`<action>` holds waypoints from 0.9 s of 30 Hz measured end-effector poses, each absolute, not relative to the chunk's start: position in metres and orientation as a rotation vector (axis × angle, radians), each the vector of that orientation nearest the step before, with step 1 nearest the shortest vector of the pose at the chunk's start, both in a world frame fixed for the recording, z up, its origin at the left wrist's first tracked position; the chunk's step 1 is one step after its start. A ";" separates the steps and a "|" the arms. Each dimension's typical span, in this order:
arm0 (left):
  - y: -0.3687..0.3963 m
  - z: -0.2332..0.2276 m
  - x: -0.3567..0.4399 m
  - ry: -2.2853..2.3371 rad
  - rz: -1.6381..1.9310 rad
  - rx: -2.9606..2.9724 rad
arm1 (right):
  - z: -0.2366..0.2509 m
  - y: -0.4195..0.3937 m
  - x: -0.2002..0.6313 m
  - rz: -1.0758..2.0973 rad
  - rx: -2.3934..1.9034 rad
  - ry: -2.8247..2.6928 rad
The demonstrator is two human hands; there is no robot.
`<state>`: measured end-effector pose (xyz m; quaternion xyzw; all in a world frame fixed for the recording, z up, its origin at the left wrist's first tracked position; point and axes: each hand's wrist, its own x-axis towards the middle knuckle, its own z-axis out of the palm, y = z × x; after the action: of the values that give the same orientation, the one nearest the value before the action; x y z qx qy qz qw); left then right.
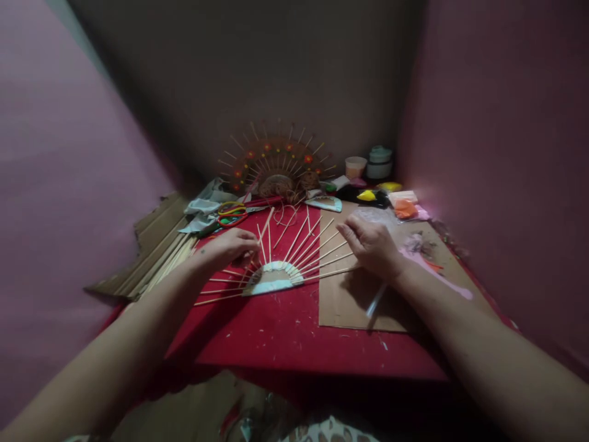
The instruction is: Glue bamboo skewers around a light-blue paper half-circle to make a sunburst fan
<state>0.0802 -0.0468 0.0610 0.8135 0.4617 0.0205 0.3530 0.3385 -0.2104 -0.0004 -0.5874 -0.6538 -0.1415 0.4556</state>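
Observation:
A half-round white base lies on the red table with several thin wooden sticks fanning out of it. My left hand rests on the sticks at the fan's left side, fingers curled around one of them. My right hand lies palm down on the ends of the right-hand sticks, over a brown cardboard sheet. A thin white stick lies on the cardboard under my right wrist.
A finished stick fan with orange dots leans on the back wall. Scissors with coloured handles, cups, coloured clay lumps and spare sticks on cardboard ring the work spot. Walls close in left and right.

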 end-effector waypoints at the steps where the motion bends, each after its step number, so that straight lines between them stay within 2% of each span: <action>1: -0.045 0.063 0.085 1.171 0.035 2.109 | -0.001 -0.211 0.338 -0.344 -1.442 -1.612; 8: -0.006 0.090 0.124 1.121 -0.033 2.245 | -0.001 -0.212 0.338 -0.349 -1.421 -1.621; 16: 0.025 0.066 0.117 1.059 -0.200 2.230 | 0.001 -0.214 0.335 -0.326 -1.435 -1.670; 22: 0.066 0.077 0.116 1.012 -0.272 2.239 | 0.000 -0.213 0.333 -0.289 -1.494 -1.674; 27: 0.099 0.085 0.122 1.098 -0.124 2.323 | 0.002 -0.214 0.333 -0.319 -1.537 -1.700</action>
<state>0.1216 0.0994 0.0852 0.8667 0.4097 -0.0464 0.2808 0.3332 -0.2136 0.0023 -0.6080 -0.6727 -0.1262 0.4022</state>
